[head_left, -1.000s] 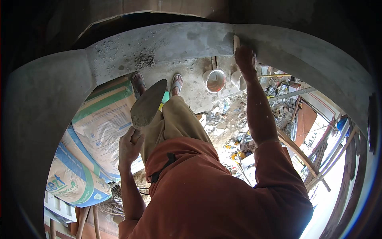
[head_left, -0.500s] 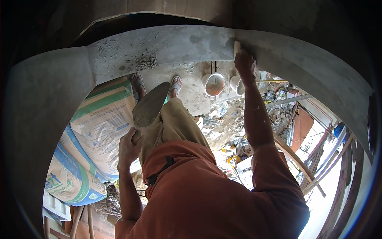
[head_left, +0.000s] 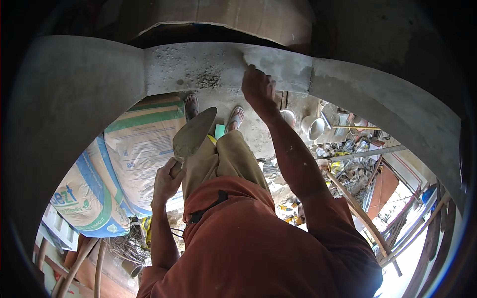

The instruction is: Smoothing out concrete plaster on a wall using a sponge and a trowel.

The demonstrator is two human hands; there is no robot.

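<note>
My left hand (head_left: 167, 184) is closed round the handle of a trowel. The grey pointed blade of the trowel (head_left: 196, 131) tilts up and away in front of my trousers, with mortar smears near its base. My right arm reaches forward to the concrete ledge (head_left: 194, 57). There my right hand (head_left: 258, 89) is closed on a narrow pale tool (head_left: 246, 59); only its blurred tip shows past the fingers, and I cannot make out its kind. Damp darker patches mark the ledge right of this hand. Rough mortar crumbs (head_left: 207, 81) cling to the ledge on its left.
Stacked printed sacks (head_left: 144, 159) stand at the left. A whitish bucket (head_left: 313, 127) and another beside it sit on the floor beyond the ledge. Rubble and litter (head_left: 343, 154) spread to the right, with wooden poles (head_left: 365, 216). Cardboard (head_left: 238, 17) lies above the ledge.
My right hand has moved left along the ledge with the pale tool, now mostly covered by the fingers. The whole view has shifted. My left hand keeps its hold on the trowel.
</note>
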